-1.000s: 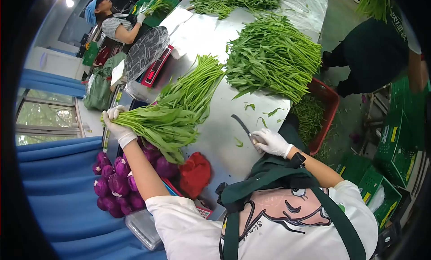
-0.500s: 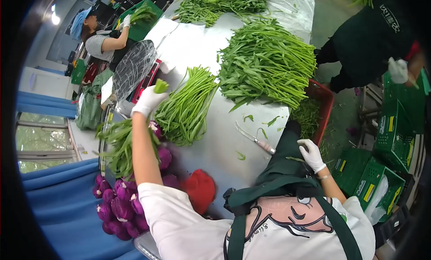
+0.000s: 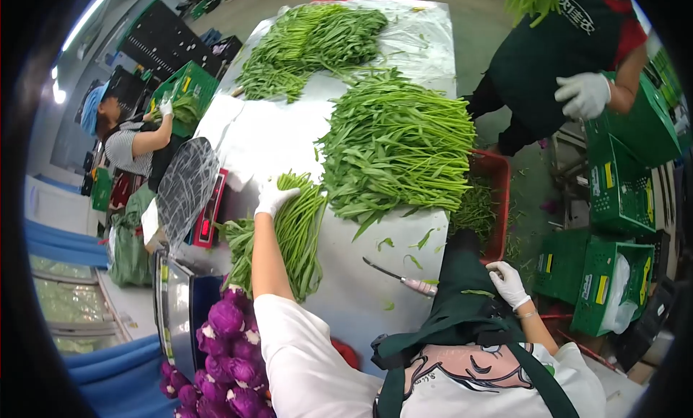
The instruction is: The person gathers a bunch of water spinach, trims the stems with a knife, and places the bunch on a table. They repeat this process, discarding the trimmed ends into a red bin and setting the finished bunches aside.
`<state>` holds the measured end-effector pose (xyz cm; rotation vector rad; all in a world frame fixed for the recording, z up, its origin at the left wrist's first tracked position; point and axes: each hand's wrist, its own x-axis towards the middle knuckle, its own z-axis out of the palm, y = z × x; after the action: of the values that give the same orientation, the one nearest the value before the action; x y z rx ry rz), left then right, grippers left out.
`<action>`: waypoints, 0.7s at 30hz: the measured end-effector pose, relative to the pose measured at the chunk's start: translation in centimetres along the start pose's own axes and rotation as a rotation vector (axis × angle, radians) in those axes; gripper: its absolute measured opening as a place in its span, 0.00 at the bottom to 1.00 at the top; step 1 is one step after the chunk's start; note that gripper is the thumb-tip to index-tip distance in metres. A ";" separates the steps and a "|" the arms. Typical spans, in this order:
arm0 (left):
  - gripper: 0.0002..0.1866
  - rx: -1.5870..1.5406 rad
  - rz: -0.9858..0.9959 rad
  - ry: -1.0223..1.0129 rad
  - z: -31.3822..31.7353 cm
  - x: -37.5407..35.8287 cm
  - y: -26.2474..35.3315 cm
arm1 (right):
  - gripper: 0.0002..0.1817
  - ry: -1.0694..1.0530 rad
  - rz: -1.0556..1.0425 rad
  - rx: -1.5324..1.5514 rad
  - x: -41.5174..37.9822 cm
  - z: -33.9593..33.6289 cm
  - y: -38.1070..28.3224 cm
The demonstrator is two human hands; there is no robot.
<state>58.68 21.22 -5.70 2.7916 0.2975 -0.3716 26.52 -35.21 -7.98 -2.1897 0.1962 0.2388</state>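
Observation:
My left hand [image 3: 276, 198], in a white glove, is closed around a bunch of long-stemmed leafy greens [image 3: 242, 246], at the near left of the metal table. The bunch's leaves hang under my forearm, and the glove hides its stems. Touching it on the right is a small pile of the same greens [image 3: 302, 234]. My right hand [image 3: 510, 284], also gloved, hangs by my dark apron [image 3: 465, 302] with its fingers loosely apart and nothing in them. A curved knife [image 3: 416, 284] with a pale handle lies on the table near my lap.
A large heap of greens [image 3: 397, 147] covers the table's middle, another [image 3: 310, 46] its far end. Purple cabbages [image 3: 227, 353] and a red scale [image 3: 210, 212] are at left. A red bin [image 3: 498, 209] and green crates [image 3: 613, 288] stand right. Two co-workers stand nearby.
My left hand has brought the bunch right and down against the small pile. My right hand stays by the apron. The view has shifted, and the right co-worker's hand appears more open.

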 end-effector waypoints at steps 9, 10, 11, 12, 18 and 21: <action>0.43 -0.174 0.492 0.528 -1.0 -9.0 11.0 | 0.11 -0.025 -0.174 0.017 4.2 1.2 -2.6; 0.36 -0.342 0.562 0.492 0.4 -11.1 12.9 | 0.12 0.025 -0.271 -0.022 5.7 1.3 -3.1; 0.30 -0.494 0.609 0.354 1.6 -13.6 15.1 | 0.13 0.051 -0.328 -0.034 7.4 1.3 -3.6; 0.25 -0.642 0.653 0.215 2.9 -15.9 17.2 | 0.14 0.079 -0.389 -0.043 9.2 1.3 -4.2; 0.19 -1.339 -0.077 -0.428 15.2 -21.2 24.0 | 0.24 0.381 -0.536 -0.098 20.2 0.1 -8.8; 0.20 -1.682 -0.355 -0.407 19.0 -19.7 27.0 | 0.32 0.359 -0.548 -0.264 23.0 1.6 -9.0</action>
<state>42.46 -13.34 -10.12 0.9935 0.6090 -0.4338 50.68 -29.88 -7.45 -2.4376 -0.2544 -0.4608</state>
